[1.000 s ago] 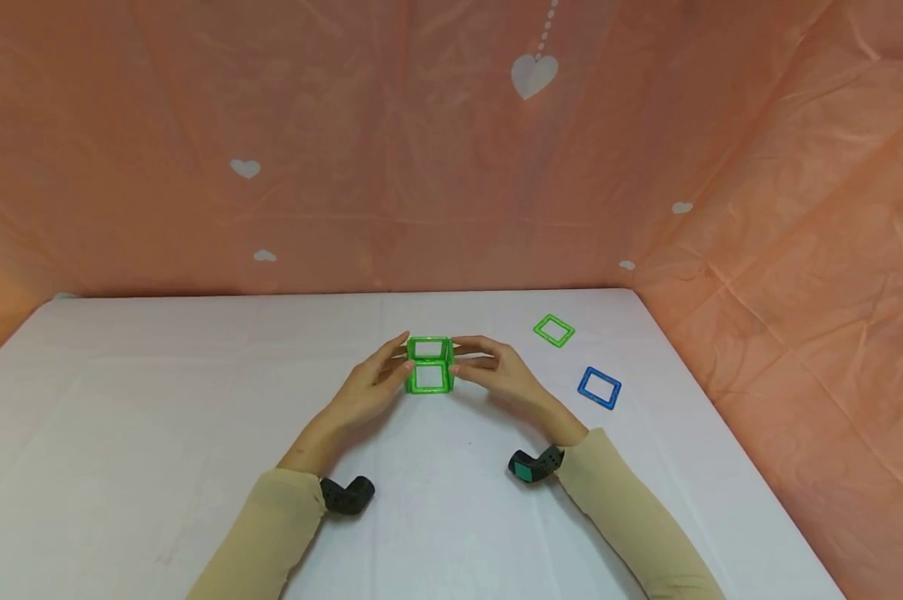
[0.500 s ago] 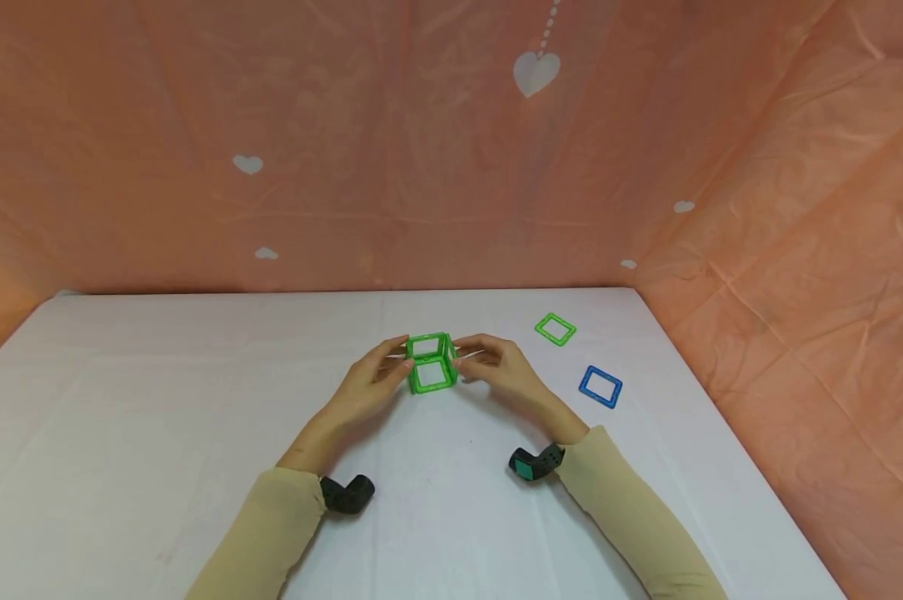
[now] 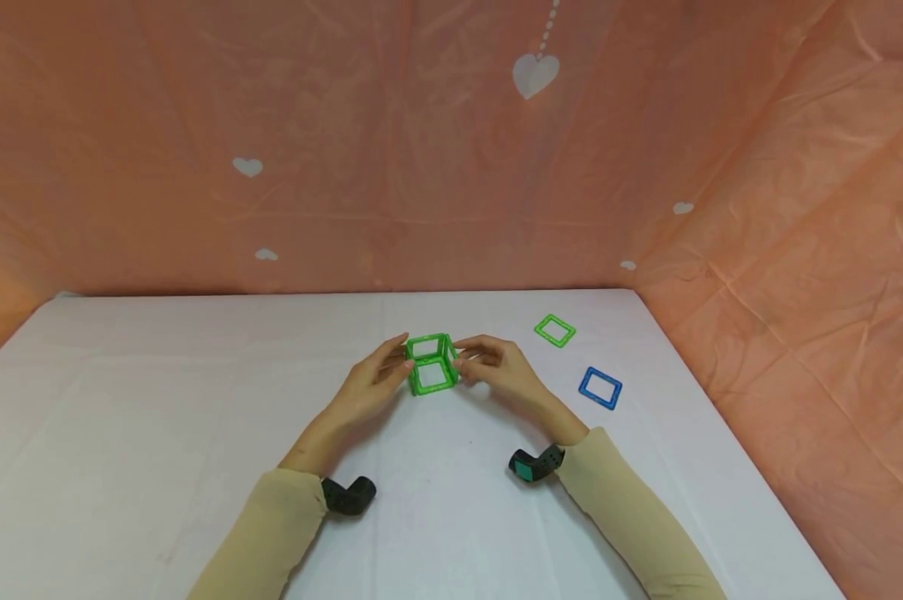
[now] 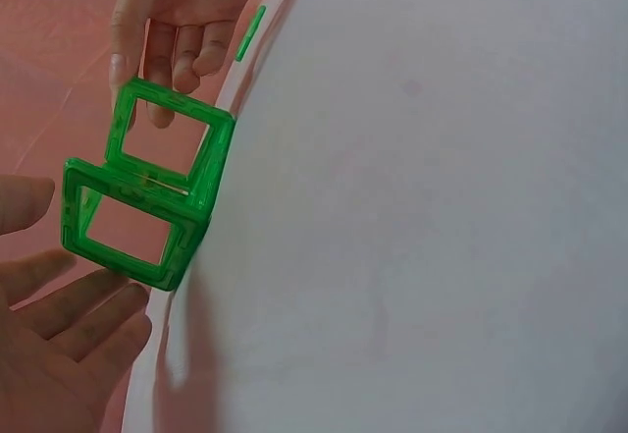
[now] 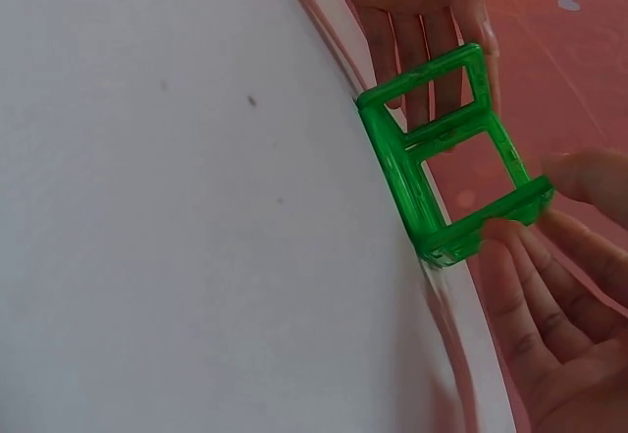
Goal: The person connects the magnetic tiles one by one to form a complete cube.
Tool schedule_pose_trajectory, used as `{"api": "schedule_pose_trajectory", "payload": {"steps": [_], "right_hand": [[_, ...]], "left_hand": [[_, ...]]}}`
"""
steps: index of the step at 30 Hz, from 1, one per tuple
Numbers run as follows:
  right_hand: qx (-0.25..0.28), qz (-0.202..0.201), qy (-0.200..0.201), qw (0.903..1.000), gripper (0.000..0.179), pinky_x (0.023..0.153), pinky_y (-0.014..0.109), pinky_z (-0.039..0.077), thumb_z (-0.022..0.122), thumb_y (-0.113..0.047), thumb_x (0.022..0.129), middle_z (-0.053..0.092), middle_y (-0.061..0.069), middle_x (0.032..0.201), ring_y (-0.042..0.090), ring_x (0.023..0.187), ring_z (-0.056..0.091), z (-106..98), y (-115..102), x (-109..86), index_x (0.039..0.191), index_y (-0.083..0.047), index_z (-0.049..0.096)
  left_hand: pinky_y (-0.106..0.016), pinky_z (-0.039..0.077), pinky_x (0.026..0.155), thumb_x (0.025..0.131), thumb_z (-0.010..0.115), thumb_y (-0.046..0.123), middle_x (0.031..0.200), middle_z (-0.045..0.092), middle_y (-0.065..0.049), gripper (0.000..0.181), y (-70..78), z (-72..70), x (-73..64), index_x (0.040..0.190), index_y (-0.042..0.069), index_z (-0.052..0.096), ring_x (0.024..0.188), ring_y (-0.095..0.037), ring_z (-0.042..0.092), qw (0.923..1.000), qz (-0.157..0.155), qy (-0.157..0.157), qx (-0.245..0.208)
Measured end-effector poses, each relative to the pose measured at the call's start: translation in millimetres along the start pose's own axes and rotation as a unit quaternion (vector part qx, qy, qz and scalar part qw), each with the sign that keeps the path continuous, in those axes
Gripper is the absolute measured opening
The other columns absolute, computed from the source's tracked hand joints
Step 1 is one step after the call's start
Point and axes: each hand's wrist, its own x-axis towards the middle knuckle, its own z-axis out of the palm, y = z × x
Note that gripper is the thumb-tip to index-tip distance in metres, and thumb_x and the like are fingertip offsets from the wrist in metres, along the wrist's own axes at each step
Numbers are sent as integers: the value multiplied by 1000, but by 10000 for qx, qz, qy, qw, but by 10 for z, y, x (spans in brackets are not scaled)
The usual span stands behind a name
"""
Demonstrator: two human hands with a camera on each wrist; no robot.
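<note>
Between left hand (image 3: 367, 385) and right hand (image 3: 507, 377): frame block (image 3: 427, 360) | right of right hand, flat on table (image 3: 197, 375): far tile (image 3: 563, 322), near tile (image 3: 596, 400) in front and slightly right | behind table, also along right side: curtain (image 3: 421, 167)

A broad open stretch of white-clothed worktop (image 3: 159, 400) lies left of the left hand (image 3: 365, 387); another lies between the forearms, nearer than the green translucent plastic open-frame box (image 3: 429, 360), narrowed by black angled wrist devices (image 3: 349, 497). The left hand and right hand (image 3: 504, 375) block the box's sides. Right of the right hand, a flat green square frame (image 3: 547, 338) and a flat blue square frame (image 3: 596, 400) interrupt the passage. Orange heart-printed fabric (image 3: 391, 167) closes off the far edge.
</note>
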Motion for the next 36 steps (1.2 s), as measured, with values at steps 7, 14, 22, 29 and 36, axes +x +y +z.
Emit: {"api": "schedule_pose_trajectory", "payload": {"steps": [7,14,22,29,36], "right_hand": [[57,-74,115,9999,32,72,32,56,61,-4,92,64,28,105,14,81,67,-3,11,6,123,6,59],[226,15,189,9996,31,75,35,57,59,-7,95,63,31,108,16,84,69,12,9,20,123,6,59],[271,94,215,9994,33,77,46,56,57,-5,95,61,33,111,46,94,64,36,-8,25,126,8,56],[159,39,211,9996,34,74,44,56,58,-5,95,61,33,111,46,92,63,44,-42,17,126,8,56],[0,-149,212,9997,34,74,36,56,60,-4,92,63,29,111,39,90,65,48,-44,17,124,6,57]], "left_hand": [[-46,43,103,97,55,10,131,54,-28,49,-11,1,-5,141,-6,40,121,-40,54,10000,-4,94,-33],[-46,45,101,96,56,12,132,55,-24,45,1,-4,-6,137,-3,46,118,-39,56,9999,-92,107,85],[-45,44,102,97,55,13,133,54,-24,46,8,-6,0,140,-2,44,122,-37,55,9999,-108,80,-46],[-45,44,102,97,54,11,127,57,-27,47,7,5,-1,141,-3,42,120,-38,55,9999,-71,99,-105],[-44,46,100,97,56,11,123,60,-25,45,10,9,-3,138,-3,45,116,-36,58,9998,-92,153,-127]]}}
